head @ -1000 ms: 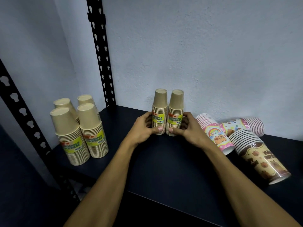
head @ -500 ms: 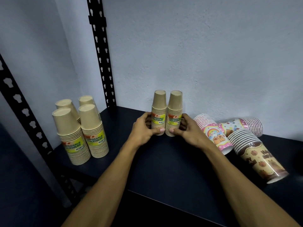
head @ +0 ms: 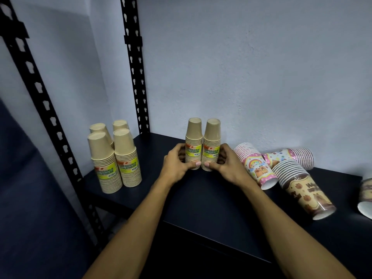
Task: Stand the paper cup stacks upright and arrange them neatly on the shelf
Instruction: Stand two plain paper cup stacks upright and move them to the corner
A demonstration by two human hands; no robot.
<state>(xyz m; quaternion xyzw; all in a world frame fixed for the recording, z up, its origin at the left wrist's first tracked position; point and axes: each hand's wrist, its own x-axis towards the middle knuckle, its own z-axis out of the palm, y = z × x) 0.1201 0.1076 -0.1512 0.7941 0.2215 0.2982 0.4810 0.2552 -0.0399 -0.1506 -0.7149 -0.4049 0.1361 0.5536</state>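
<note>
Two tan paper cup stacks stand upright side by side at the back middle of the dark shelf. My left hand grips the left stack near its base. My right hand grips the right stack the same way. Several more tan stacks stand upright in a cluster at the shelf's left end. On the right lie a pink rainbow stack, a pink dotted stack and a brown cartoon stack, all on their sides.
A further cup stack lies cut off at the right edge. Black perforated shelf posts rise at the back left and front left. A pale wall closes the back of the shelf.
Both hands stay on the two middle stacks, which remain upright and together. Only the camera has shifted slightly, bringing the stack at the right edge into view.
</note>
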